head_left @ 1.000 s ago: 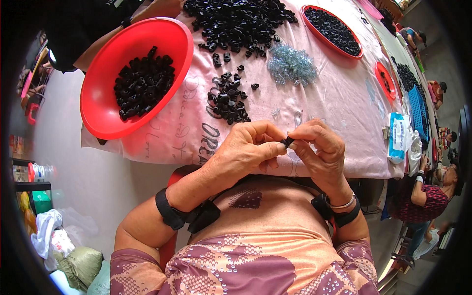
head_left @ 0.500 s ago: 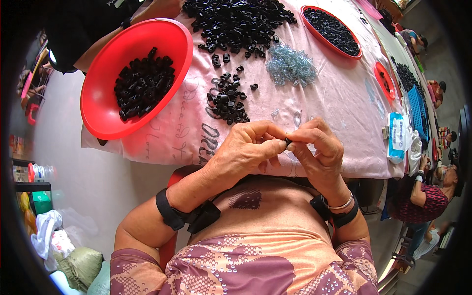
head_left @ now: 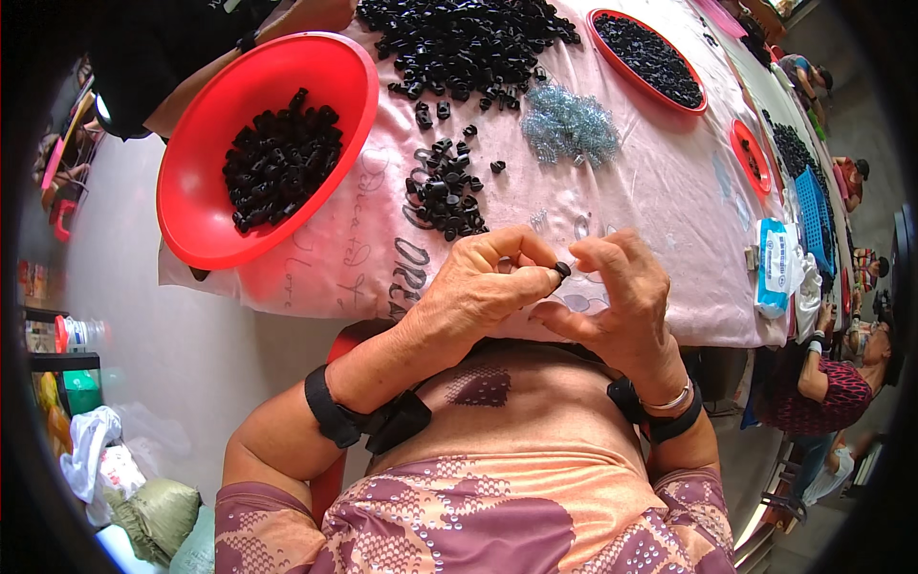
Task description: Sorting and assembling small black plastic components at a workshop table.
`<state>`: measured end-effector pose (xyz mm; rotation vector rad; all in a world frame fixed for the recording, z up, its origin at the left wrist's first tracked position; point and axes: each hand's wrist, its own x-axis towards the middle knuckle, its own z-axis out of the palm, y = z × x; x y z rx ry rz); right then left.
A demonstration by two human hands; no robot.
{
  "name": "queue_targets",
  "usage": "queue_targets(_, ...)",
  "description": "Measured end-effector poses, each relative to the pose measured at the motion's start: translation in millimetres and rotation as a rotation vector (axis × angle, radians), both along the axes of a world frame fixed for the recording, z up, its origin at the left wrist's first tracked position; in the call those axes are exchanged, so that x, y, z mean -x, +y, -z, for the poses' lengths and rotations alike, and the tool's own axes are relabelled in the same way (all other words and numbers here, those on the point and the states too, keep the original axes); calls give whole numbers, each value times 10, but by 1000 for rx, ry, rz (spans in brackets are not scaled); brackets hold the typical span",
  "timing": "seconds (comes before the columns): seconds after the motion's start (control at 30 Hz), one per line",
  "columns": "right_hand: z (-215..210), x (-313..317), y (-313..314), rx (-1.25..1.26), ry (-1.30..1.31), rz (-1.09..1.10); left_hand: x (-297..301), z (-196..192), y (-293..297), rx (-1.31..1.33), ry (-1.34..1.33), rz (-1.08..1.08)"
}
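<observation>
Between the thumb and forefinger of my left hand (head_left: 492, 275) is a small round black plastic part (head_left: 562, 270), held above the table's near edge. My right hand (head_left: 617, 292) is just to its right, thumb and fingers spread apart with nothing visible in them. Beyond my hands, a small pile of black plastic parts (head_left: 448, 191) lies on the pink cloth (head_left: 660, 230). To the right of that pile sits a heap of small clear-bluish springs (head_left: 571, 126). A much larger heap of black parts (head_left: 459, 43) spreads out behind both.
A red bowl (head_left: 186, 182) holding black parts stands at the left table edge. Farther right are a red tray of black pieces (head_left: 703, 100), a smaller red dish (head_left: 760, 182), a blue-white packet (head_left: 773, 268) and a blue basket (head_left: 813, 210). Other people sit along the right.
My right hand has let go of the small black part and opened, its thumb and fingers moving apart. My left hand keeps its pinch on the part.
</observation>
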<state>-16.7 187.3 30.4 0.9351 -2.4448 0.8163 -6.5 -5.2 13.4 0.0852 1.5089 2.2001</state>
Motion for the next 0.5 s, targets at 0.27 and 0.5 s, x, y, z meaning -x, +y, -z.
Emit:
queue_targets(0.27,20,18,-44,-252,105,8,-31,81,52,-86,22,23)
queue_targets(0.5,5,40,37,-254,75,56,-13,-1,1,251,143,84)
